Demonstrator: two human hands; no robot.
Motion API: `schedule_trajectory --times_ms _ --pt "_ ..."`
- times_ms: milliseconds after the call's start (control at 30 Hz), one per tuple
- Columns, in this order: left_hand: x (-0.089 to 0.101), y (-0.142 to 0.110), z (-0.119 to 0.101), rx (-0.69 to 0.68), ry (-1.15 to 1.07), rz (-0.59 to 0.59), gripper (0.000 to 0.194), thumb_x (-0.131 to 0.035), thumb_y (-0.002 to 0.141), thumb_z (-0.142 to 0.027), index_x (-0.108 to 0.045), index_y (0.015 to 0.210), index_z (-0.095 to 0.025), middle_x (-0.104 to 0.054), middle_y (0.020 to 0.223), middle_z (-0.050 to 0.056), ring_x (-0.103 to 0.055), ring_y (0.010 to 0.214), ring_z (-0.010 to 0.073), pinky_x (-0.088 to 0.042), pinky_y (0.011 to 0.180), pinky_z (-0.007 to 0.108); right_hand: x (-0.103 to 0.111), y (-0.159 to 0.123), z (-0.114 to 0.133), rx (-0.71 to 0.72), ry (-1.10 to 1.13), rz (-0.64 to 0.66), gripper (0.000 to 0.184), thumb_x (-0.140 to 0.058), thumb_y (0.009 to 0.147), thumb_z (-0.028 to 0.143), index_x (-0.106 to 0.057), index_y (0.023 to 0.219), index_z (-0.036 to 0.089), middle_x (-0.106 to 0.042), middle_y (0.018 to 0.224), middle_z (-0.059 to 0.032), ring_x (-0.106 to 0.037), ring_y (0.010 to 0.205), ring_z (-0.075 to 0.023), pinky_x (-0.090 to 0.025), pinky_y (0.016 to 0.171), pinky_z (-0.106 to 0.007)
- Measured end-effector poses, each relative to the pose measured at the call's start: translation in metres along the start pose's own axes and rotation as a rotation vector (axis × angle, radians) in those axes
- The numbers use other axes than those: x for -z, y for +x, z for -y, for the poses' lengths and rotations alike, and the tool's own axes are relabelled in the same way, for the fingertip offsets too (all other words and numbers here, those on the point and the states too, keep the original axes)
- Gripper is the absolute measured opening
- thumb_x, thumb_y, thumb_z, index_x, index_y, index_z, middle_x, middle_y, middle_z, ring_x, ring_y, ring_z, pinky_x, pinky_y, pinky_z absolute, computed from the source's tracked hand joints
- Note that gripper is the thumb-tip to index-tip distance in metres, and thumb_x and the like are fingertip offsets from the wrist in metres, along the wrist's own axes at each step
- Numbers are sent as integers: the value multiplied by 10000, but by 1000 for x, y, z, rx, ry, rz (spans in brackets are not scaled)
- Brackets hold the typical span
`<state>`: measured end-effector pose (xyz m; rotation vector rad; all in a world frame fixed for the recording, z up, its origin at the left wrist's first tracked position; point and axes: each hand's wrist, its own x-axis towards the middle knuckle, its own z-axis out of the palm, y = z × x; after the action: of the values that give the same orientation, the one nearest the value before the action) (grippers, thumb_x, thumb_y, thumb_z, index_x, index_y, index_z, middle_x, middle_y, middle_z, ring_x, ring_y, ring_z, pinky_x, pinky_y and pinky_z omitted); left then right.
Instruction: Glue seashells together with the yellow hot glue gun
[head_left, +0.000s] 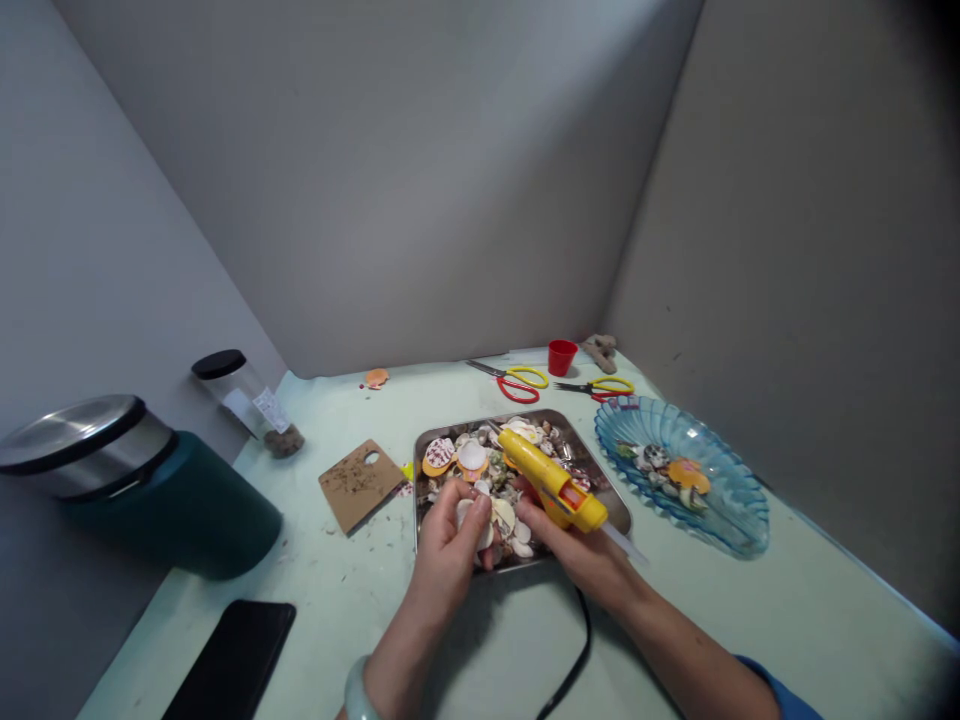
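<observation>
Over the near part of a metal tray (616, 497) full of seashells (472, 457), both my hands are close together. My left hand (444, 538) is closed, with pale shell pieces (466, 515) between thumb and fingers. Some pale shells by the fingertips overlap those in the tray, so the exact number held is unclear. My right hand (570, 548) is wrapped round a yellow hot glue gun (538, 467). Its nozzle points up and left over the shells, and a clear glue stick (624, 541) juts from its back end. A black cord (583, 640) runs down below the right wrist.
Right of the tray lies a blue glass dish (724, 510) with shells. Behind are two pairs of scissors (519, 384) (611, 386) and a red cup (561, 357). Leftward are a brown board (360, 485), a jar (251, 405), a green flask (180, 510) and a black phone-like slab (232, 660).
</observation>
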<state>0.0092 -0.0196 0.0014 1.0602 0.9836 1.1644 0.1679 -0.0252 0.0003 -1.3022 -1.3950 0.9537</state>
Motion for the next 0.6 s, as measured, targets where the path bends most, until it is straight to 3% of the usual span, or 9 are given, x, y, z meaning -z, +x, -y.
schedule_trajectory --times_ms 367,600 --pt "3 2 7 -22 29 10 332 -562 892 -530 -466 891 -212 -552 513 -77 -495 426 86 -405 483 195 0 1 -3 35 26 37 336 -636 841 478 -700 981 178 -754 902 -83 -710 809 -264 -591 735 -371" --pt "4 2 10 -22 58 38 357 -628 847 -529 -467 903 -215 -591 589 -63 -498 439 91 -395 495 217 0 0 -6 38 24 32 296 -659 824 446 -703 960 187 -755 903 -73 -710 813 -254 -596 731 -354"
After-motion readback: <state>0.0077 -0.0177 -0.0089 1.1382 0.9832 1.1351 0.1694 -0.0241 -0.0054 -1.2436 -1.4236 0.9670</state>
